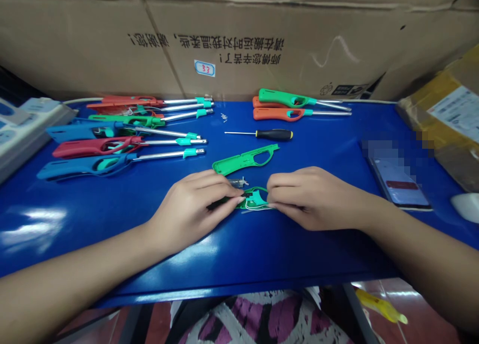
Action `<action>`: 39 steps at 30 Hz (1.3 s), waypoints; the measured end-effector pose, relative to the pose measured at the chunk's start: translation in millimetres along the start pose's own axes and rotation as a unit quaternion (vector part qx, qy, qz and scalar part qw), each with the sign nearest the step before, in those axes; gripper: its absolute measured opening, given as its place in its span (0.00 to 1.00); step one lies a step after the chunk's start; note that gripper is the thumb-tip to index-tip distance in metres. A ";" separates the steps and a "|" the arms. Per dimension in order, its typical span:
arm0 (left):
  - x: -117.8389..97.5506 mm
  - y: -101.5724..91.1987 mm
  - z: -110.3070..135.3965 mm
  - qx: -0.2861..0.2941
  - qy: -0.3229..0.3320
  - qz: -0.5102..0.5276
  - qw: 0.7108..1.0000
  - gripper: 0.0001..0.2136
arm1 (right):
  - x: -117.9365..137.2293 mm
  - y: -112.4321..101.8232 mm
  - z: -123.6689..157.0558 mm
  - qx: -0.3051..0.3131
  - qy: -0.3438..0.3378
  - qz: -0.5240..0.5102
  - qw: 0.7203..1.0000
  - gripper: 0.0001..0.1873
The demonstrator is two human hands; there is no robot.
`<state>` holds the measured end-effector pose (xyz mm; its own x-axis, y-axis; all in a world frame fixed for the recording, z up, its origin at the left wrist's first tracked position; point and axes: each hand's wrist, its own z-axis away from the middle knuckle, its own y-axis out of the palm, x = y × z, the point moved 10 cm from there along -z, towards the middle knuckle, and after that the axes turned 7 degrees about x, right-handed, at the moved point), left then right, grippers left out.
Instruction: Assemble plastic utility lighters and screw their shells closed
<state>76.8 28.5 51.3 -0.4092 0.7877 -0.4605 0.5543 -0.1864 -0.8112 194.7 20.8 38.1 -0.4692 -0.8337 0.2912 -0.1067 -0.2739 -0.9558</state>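
Observation:
Low over the table's near middle, my left hand [194, 204] pinches the left end of an opened green lighter half [264, 188]. My right hand [318, 199] closes on its other end. Between my fingertips show a teal trigger [256, 198], a small black part and a white wire [250, 206]. A clear cylindrical piece [237, 183], perhaps the gas tank, lies just behind my left fingers. Beyond it rests the other green shell half [245, 159], inner side up. My fingers hide much of the held lighter.
Several long-necked lighters [164, 157] with teal tips lie at left; a few more [279, 114] sit at back right. A screwdriver [275, 134] and tiny screws [224, 117] are behind my hands. A phone [400, 179] lies right. Cardboard [112, 44] walls the back; a power strip [33, 129] stands left.

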 end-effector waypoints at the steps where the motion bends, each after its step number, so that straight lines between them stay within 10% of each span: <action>1: 0.0 -0.1 0.0 -0.001 0.000 -0.001 1.000 0.04 | 0.5 -0.5 0.0 -0.002 -0.001 0.010 1.000 0.13; 39: 1.7 3.7 -0.7 0.017 -0.018 0.000 1.000 0.10 | 3.9 -3.1 1.2 -0.013 0.030 0.083 0.996 0.14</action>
<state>78.7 29.6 47.7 -0.4353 0.7667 -0.4718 0.5286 -0.2066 -0.8234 194.3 17.8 42.3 -0.5339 -0.8359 0.1274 -0.0459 -0.1218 -0.9915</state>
